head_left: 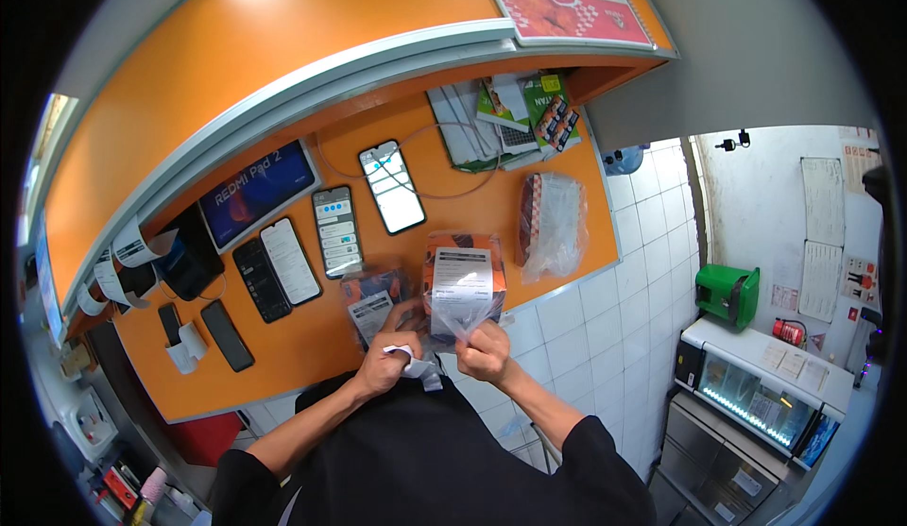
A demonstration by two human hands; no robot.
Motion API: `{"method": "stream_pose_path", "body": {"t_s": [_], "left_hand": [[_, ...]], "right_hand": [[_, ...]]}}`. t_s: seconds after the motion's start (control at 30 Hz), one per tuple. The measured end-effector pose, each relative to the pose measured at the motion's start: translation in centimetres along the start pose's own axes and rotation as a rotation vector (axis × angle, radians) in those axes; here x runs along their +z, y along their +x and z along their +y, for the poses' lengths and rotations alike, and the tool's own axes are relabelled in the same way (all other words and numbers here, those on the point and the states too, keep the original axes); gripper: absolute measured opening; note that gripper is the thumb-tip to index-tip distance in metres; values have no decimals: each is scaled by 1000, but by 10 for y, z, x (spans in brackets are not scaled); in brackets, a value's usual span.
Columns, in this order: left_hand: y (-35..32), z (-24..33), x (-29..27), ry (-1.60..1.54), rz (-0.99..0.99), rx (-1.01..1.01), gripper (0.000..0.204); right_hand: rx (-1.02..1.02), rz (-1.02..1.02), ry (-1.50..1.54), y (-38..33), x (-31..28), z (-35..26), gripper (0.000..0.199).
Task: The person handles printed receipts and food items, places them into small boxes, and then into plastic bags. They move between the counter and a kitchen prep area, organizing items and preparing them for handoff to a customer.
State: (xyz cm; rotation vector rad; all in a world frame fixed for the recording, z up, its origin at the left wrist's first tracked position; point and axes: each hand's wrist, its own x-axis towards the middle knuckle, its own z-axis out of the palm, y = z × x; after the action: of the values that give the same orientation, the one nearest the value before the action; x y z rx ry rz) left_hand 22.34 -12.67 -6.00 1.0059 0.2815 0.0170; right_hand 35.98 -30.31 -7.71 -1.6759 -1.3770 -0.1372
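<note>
Left hand (pixel 385 361) and right hand (pixel 484 349), grips pinched on clear bag (pixel 460 313) around orange box (pixel 463 260), at near desk (pixel 312 337) edge.

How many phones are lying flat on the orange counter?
6. Two lit phones lie mid-counter, a dark and white pair beside them, two dark far left. Others may be hidden.

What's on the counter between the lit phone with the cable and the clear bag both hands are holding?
In the head view, bare orange counter lies between the lit phone and the clear bag; only the thin cable crosses it.
</note>
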Motion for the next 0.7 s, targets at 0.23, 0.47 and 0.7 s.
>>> {"method": "stream_pose_path", "body": {"t_s": [0.23, 0.47, 0.7], "left_hand": [[-3, -6, 0, 71, 16, 52, 14], [17, -21, -9, -144, 302, -239, 22], [13, -19, -18, -100, 212, -125, 17]], "right_hand": [[-67, -58, 111, 13, -11, 12, 31], [549, -449, 134, 82, -28, 50, 17], [1050, -46, -892, 102, -72, 162, 44]]}}
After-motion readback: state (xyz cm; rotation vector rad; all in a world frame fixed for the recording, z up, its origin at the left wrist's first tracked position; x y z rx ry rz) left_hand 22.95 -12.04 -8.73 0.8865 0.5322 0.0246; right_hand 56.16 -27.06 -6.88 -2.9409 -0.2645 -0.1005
